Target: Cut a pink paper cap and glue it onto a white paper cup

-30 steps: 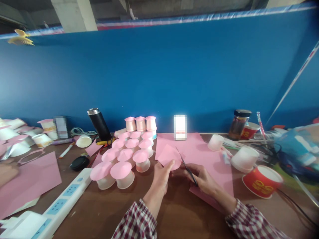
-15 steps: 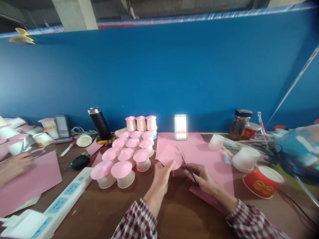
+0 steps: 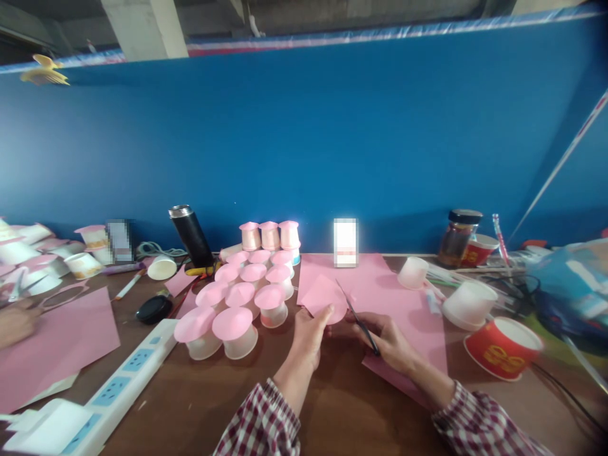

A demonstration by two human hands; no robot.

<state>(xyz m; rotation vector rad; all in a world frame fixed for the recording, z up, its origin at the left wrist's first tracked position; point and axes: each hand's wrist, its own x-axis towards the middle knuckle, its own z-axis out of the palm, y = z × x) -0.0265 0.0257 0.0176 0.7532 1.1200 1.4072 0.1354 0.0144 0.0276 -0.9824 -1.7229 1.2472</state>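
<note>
Co-worker's hand (image 3: 14,322) at far left drawn back toward the frame edge, off the pink sheet (image 3: 57,345), pink-handled scissors (image 3: 57,296) now uncovered

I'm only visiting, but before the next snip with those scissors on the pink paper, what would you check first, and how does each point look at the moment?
1. Paper held firmly: ok. The left hand pinches the pink paper piece at its lower edge.
2. Scissors in hand: ok. The right hand holds the scissors, blades pointing up at the paper.
3. Blades open or closed: cannot tell, too thin and blurred.
4. Left fingers away from the blades: cannot tell; the thumb is close to them.
5. Room to work: ok. The pink-topped cups stand apart to the left, the red cup to the right.
6. Co-worker's hand: ok, far left, well away.
</note>
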